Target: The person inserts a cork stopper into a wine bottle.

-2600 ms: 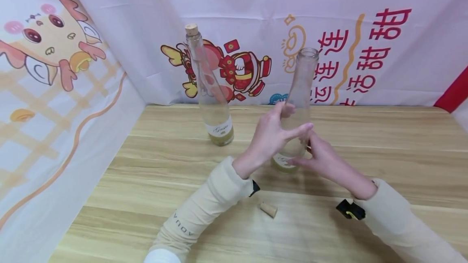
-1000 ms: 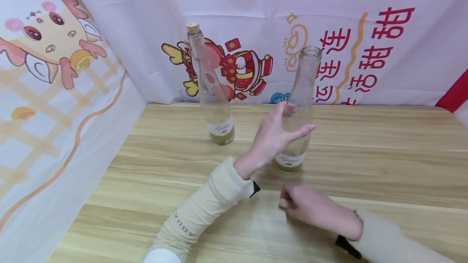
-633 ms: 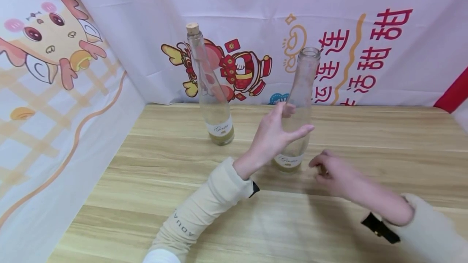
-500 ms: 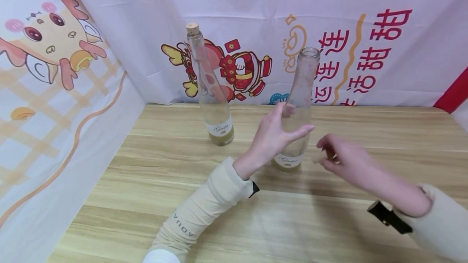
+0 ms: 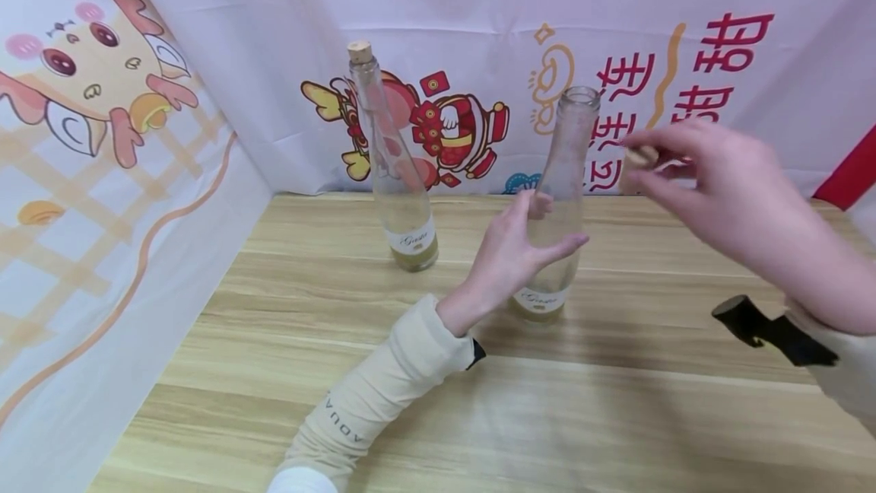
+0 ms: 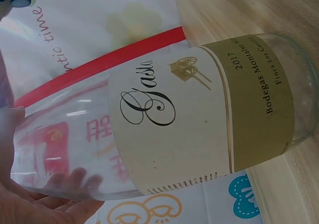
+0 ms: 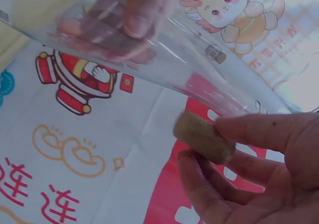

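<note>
A clear glass wine bottle (image 5: 569, 151), uncorked, stands upright on the table with a white and gold label (image 6: 174, 119) low on its side. My left hand (image 5: 506, 249) holds it round the body, thumb on the near side and fingers behind. To the right of the bottle neck, my right hand (image 5: 739, 192) pinches a cork (image 7: 204, 137) between thumb and fingers. The cork is in the air, apart from and below the level of the bottle mouth (image 5: 580, 96). Some fingers of the right hand curl beneath the cork in the right wrist view.
A second clear bottle (image 5: 404, 189) stands to the left, with a cork (image 5: 360, 52) in its mouth. The wooden table (image 5: 328, 326) ends at a printed cloth backdrop (image 5: 445, 6). Another printed cloth (image 5: 75, 196) hangs along the left side.
My right hand has left the bottle, picked the cork up from the table and raised it to the right of the bottle neck. The left hand and both bottles have stayed in place.
</note>
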Demonstrator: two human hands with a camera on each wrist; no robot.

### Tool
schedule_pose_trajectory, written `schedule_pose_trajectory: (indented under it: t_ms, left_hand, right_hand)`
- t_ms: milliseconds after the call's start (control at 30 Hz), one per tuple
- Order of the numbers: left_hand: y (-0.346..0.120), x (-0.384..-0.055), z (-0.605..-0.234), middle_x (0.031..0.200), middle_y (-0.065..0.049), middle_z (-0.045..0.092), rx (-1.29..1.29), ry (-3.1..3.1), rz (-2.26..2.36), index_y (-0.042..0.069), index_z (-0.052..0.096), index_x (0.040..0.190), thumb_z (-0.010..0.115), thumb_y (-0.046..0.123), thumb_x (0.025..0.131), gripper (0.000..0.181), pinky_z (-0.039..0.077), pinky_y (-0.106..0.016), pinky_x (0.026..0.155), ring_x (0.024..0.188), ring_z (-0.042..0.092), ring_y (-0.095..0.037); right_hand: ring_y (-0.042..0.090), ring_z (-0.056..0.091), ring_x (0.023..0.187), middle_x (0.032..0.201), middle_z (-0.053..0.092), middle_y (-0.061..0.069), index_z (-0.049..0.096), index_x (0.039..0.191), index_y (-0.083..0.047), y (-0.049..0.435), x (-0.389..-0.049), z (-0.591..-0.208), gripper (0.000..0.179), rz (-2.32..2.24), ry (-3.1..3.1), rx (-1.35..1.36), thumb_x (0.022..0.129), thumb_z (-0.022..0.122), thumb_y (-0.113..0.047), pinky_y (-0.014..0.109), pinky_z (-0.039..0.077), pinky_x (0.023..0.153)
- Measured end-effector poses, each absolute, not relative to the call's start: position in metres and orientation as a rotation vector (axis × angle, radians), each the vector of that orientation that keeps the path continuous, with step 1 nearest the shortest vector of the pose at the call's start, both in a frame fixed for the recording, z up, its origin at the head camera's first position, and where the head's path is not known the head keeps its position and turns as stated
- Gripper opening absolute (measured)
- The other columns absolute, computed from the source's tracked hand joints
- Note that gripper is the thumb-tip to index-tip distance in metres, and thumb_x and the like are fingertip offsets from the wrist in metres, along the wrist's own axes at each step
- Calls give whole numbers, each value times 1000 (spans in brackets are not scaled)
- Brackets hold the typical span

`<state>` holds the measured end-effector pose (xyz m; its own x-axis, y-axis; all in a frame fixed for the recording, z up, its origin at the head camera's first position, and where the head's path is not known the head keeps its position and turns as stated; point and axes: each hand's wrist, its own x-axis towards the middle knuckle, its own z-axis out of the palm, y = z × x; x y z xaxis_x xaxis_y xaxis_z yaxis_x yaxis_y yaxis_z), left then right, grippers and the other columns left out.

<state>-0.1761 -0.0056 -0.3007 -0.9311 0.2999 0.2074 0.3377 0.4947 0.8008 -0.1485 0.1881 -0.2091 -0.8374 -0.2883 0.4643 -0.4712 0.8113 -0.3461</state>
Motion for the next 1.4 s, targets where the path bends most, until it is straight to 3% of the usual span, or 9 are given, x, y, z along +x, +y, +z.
schedule_pose_trajectory:
  t_ms: [133,200,333,533,733,800,933,1133,1400]
  left_hand:
    - [-6,-177,-301,120,2,53,-567,-2682,-1469,19,43,120,67,52,75,61,43,-33,90,111,48,-13]
    - [-6,-177,-301,119,2,53,-573,-2677,-1473,18,43,120,67,51,75,60,43,-32,91,111,49,-13]
    - [-6,-176,-302,119,0,54,-601,-2656,-1458,17,44,119,67,48,76,59,44,-31,90,110,50,-13]
    - [-6,-177,-302,117,-2,56,-625,-2625,-1433,14,45,118,68,46,77,57,45,-29,88,107,51,-13]
    - [-6,-177,-304,117,-3,56,-656,-2600,-1420,13,46,117,68,45,77,56,45,-29,87,107,52,-14]
    - [-6,-177,-304,118,-3,56,-658,-2600,-1419,13,46,118,68,44,77,56,45,-29,87,107,52,-14]
    - [-6,-177,-304,118,-4,57,-659,-2602,-1402,12,46,118,68,45,77,57,45,-30,87,107,53,-14]
    - [-6,-177,-304,117,-4,57,-658,-2607,-1392,12,45,118,67,46,77,58,45,-30,87,107,53,-15]
    - [-6,-178,-305,116,-5,58,-669,-2592,-1385,12,46,118,67,46,78,57,45,-29,87,106,53,-14]
  right_hand:
    - [-7,55,80,100,60,0,61,118,-19,190,-158,-199,33,717,-2524,471,86,63,-26,0,40,67]
    - [-12,54,79,102,60,-1,60,120,-24,188,-161,-195,34,773,-2463,447,86,63,-28,2,41,67]
    - [-5,58,87,104,63,-2,59,118,-26,179,-164,-184,33,878,-2338,436,85,63,-24,5,44,72]
    - [-1,61,87,101,64,1,62,114,-16,159,-162,-169,29,1025,-2178,482,85,63,-16,10,46,76]
    - [18,64,91,106,62,4,63,115,-19,201,-241,-207,37,1128,-2057,664,79,69,-15,25,51,75]
    - [18,63,91,105,62,2,63,116,-22,202,-249,-212,38,1100,-2046,690,78,69,-16,27,52,75]
    - [12,61,90,98,63,0,65,112,-26,167,-209,-195,33,1038,-2035,633,80,68,-18,20,51,75]
    - [7,58,90,99,62,7,65,113,-12,131,-158,-168,28,1041,-2092,565,86,62,-11,14,47,78]
    - [6,60,94,105,63,7,65,111,-4,130,-157,-172,26,1031,-2114,655,85,62,-6,17,48,80]
